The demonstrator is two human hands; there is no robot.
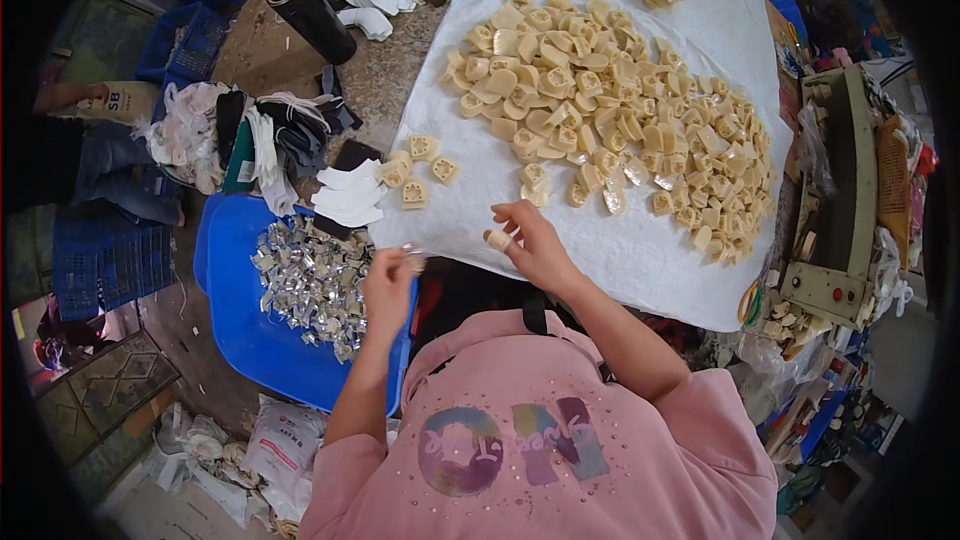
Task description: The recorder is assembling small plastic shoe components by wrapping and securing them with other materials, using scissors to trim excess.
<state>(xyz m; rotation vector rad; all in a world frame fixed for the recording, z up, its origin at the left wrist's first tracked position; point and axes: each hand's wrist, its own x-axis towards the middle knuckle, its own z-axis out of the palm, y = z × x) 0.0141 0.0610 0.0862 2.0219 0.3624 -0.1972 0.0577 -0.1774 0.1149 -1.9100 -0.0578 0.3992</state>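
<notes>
My left hand [385,290] is over the right rim of a blue tub [240,345], its fingertips pinched on a small shiny piece [414,259]. That piece is too small to make out fully. Inside the tub lies a heap of silvery metallic pieces [315,290]. At the near edge of a white cloth [450,230], my right hand [540,252] has its fingers apart, with nothing seen in it. A beige wrap covers one of its digits. Beyond it spreads a large pile of cream-coloured moulded plastic parts [600,80]. Several similar parts [415,180] lie apart on the cloth's left side.
White curved strips [348,198] lie beside the tub, next to a dark flat object. A black cylinder [310,18] stands farther back. Left are gloves and cloths [270,140] and blue crates [110,260]. A green metal machine [835,210] stands right. Another person's arm shows at far left.
</notes>
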